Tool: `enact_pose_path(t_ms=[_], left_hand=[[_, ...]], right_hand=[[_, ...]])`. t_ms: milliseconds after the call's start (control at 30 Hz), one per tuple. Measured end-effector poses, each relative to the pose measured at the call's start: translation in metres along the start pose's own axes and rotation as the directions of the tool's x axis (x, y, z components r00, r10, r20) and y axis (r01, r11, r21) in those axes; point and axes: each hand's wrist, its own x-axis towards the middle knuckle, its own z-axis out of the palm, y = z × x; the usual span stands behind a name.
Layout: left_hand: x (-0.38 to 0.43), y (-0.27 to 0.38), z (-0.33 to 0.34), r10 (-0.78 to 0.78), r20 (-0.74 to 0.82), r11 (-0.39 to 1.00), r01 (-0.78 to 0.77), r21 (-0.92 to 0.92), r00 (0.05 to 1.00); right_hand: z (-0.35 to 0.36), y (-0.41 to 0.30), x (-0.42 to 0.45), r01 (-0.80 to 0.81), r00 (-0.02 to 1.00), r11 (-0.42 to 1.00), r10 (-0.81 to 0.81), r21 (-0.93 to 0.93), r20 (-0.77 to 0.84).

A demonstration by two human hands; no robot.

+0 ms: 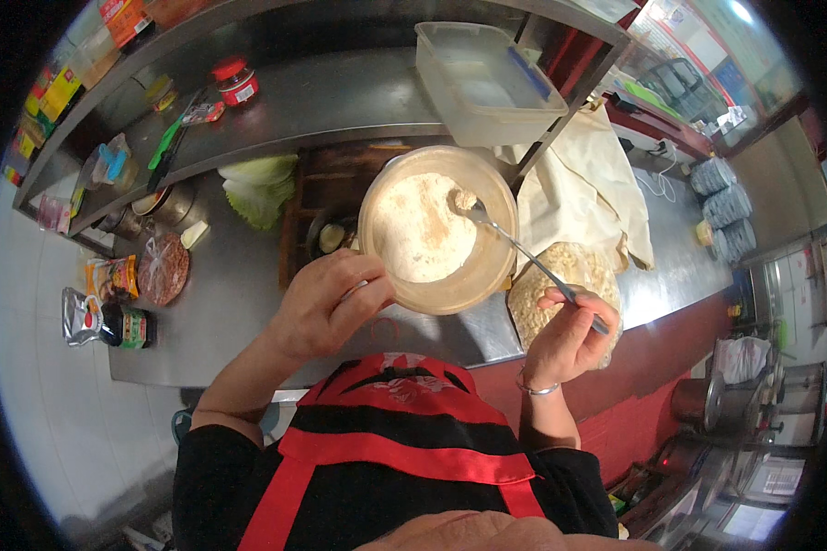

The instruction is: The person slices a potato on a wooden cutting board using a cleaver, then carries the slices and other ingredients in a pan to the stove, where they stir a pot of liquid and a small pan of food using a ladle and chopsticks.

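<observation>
A round plastic tub (493,258) of pale powder (417,224) is in front of me, with a light brown patch on the powder's surface. My left hand (334,299) grips the tub's near-left rim. In my right hand (575,334) is the handle of a long metal spoon (534,260). The spoon's bowl is over the right part of the tub and carries a small heap of powder. Below and beside the right hand lies a clear plastic bag (544,303) full of pale, lumpy pieces. Behind the tub's left side, a dark pan (317,231) is partly hidden.
A wooden board (324,175) and cabbage leaves (258,189) lie left of the tub. A cream cloth (572,186) is spread to its right. The metal shelf (344,89) overhead holds a translucent bin (489,82) and a red-lidded jar (234,81). Bagged reddish food (164,268) sits at far left.
</observation>
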Motion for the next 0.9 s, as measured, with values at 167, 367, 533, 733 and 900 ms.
enact_pose_path(t_ms=[167,367,533,733,900], left_hand=[[-0.001,-0.003,-0.003,0.004,-0.011,1.0,-0.004,0.026,1.0],[0.001,-0.002,-0.007,0.012,0.012,1.0,-0.012,0.003,1.0],[0.003,0.001,-0.007,0.019,0.052,0.999,-0.017,-0.037,0.998],[0.001,0.004,-0.007,0.028,0.11,0.996,-0.019,-0.083,0.994],[0.002,0.008,-0.006,0.078,0.109,0.996,-0.072,-0.061,0.991]], right_hand=[[-0.008,-0.006,-0.001,-0.095,0.995,0.991,0.094,0.094,0.023],[-0.008,-0.005,-0.002,-0.131,0.991,0.99,0.128,0.055,0.045],[-0.005,-0.001,-0.001,-0.155,0.988,0.983,0.154,0.103,0.02],[-0.003,0.006,-0.004,-0.187,0.981,0.972,0.192,0.145,-0.023],[0.0,0.006,-0.003,-0.23,0.971,0.949,0.238,0.214,-0.011]])
